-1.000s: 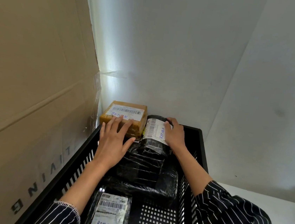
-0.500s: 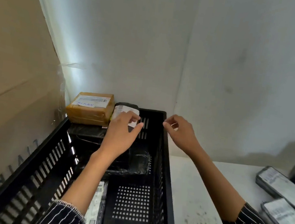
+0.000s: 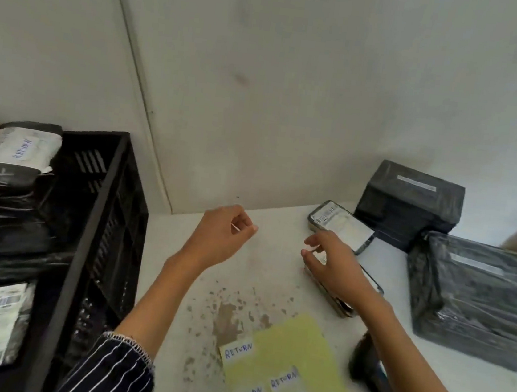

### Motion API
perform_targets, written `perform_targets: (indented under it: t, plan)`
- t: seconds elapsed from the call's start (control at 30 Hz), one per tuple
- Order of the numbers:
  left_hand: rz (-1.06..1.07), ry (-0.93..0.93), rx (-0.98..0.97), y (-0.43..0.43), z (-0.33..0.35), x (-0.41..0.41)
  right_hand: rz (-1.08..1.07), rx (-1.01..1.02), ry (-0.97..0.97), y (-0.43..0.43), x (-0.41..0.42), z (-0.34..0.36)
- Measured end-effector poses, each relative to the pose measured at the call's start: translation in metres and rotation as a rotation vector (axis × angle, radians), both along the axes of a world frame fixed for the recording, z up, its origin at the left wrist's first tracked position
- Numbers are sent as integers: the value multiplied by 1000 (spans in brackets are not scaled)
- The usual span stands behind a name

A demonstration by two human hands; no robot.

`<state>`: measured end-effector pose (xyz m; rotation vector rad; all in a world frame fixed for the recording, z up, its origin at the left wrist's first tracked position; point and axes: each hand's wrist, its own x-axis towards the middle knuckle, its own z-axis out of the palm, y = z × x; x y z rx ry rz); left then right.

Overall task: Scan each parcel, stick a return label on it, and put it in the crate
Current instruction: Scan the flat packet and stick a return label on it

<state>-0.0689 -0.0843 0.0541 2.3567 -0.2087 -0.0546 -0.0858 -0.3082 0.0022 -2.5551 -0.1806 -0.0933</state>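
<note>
left hand (image 3: 220, 236) hangs over the table (image 3: 276, 256) at eleven o'clock, fingers loosely curled, nothing in it. right hand (image 3: 336, 266) is at one o'clock, over a flat parcel (image 3: 339, 305). thumb and forefinger stand apart, the other fingers half bent, and nothing is lifted. whether the fingertips touch the wrapper cannot be told. judgement: the spread suits taking this parcel by its edges, as the next item for scanning.

a second flat parcel (image 3: 342, 226) lies just beyond it, label up; whether the two touch cannot be told. the far black box (image 3: 411, 200) stands at two o'clock and the near black box (image 3: 478, 295) at three o'clock, close together, judged to be waiting their turn. the label sheet (image 3: 299, 339) lies at six o'clock with several "return" stickers, in easy reach of either hand. a dark object (image 3: 364, 359) shows beside the right forearm at five o'clock; possibly the scanner, not certain.

the crate (image 3: 101, 210) stands at nine o'clock beside the table, which keeps the carry short. a labelled parcel (image 3: 21, 149) inside bears "return". task judged part done: four items remain outside.
</note>
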Motion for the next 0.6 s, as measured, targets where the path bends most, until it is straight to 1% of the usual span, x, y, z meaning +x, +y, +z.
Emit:
perform_targets:
  t: [0.1, 0.2, 0.3, 0.4, 0.5, 0.6]
  plan:
    - [1, 132, -9, -60, -37, 9, -73, -135, 86, -61, 2, -24]
    - [18, 294, -35, -113, -75, 14, -136, -166, 184, -107, 10, -55]
    - [45, 480, -35, -156, -106, 14, -187, -203, 313, -134, 22, -80]
    - [88, 609, -81, -189, -126, 13, -185, -248, 420, -149, 34, -100]
    - [139, 696, -148, -208, -141, 12, -182, -207, 489, -155, 44, -116]
    - [196, 746, -253, -213, -152, 12, -195, -81, 526, -158, 48, -128]
